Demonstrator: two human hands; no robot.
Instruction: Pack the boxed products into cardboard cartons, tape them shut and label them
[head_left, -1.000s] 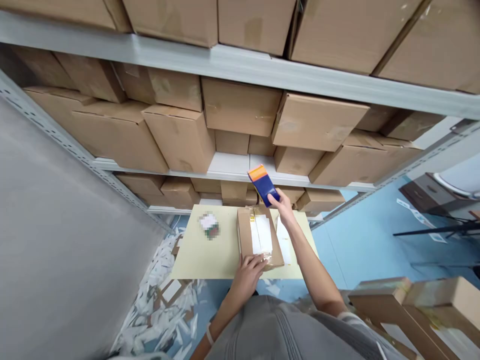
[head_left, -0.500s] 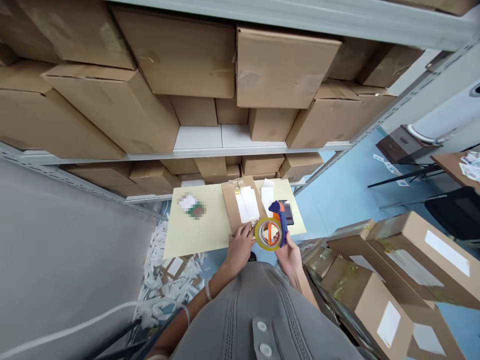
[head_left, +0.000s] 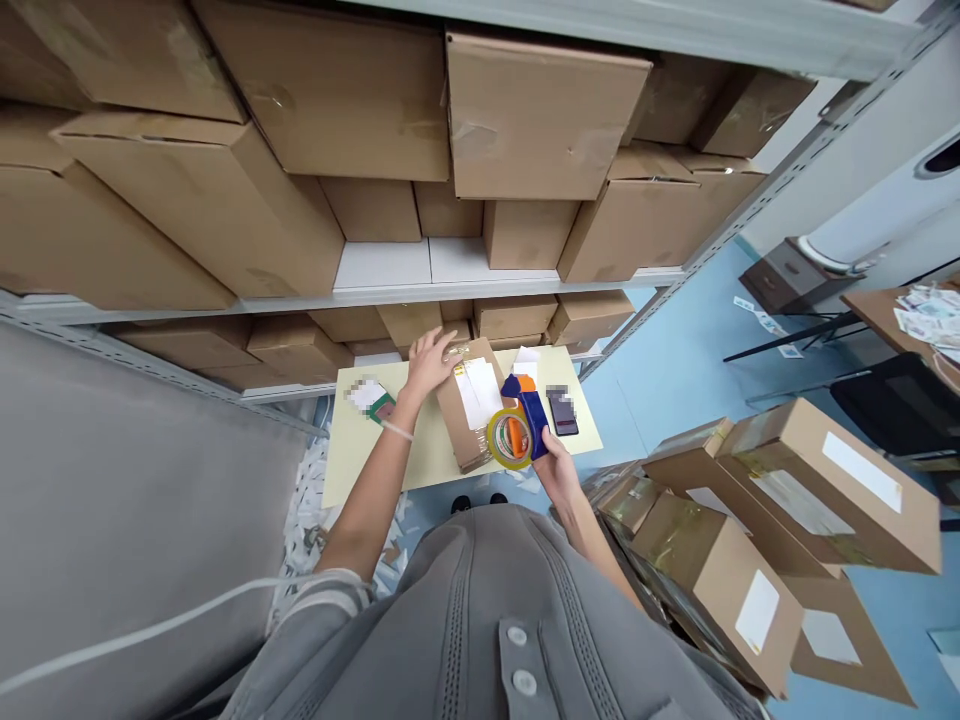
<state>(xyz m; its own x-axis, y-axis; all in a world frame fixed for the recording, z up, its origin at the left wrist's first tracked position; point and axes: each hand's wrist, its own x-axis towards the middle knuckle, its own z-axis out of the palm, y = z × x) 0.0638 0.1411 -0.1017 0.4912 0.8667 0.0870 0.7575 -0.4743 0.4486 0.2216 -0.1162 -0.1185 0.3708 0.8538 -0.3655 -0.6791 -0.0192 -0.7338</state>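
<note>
A small cardboard box (head_left: pixel 469 430) with a white label lies on the pale yellow table (head_left: pixel 427 460). My left hand (head_left: pixel 429 362) rests open on the box's far left corner, fingers spread. My right hand (head_left: pixel 553 462) grips a blue and orange tape dispenser (head_left: pixel 517 428) with a roll of clear tape, held against the box's near right side.
A phone (head_left: pixel 562 410) and a white slip (head_left: pixel 526 357) lie on the table's right part, a small blurred item (head_left: pixel 369 397) on its left. Shelves of cardboard boxes (head_left: pixel 540 110) rise behind. Taped boxes (head_left: pixel 750 540) are stacked at right. Paper scraps (head_left: pixel 311 500) litter the floor.
My left hand moved from the box's near edge to its far left corner. The tape dispenser came from beyond the box to its near right side, and the box has turned a little.
</note>
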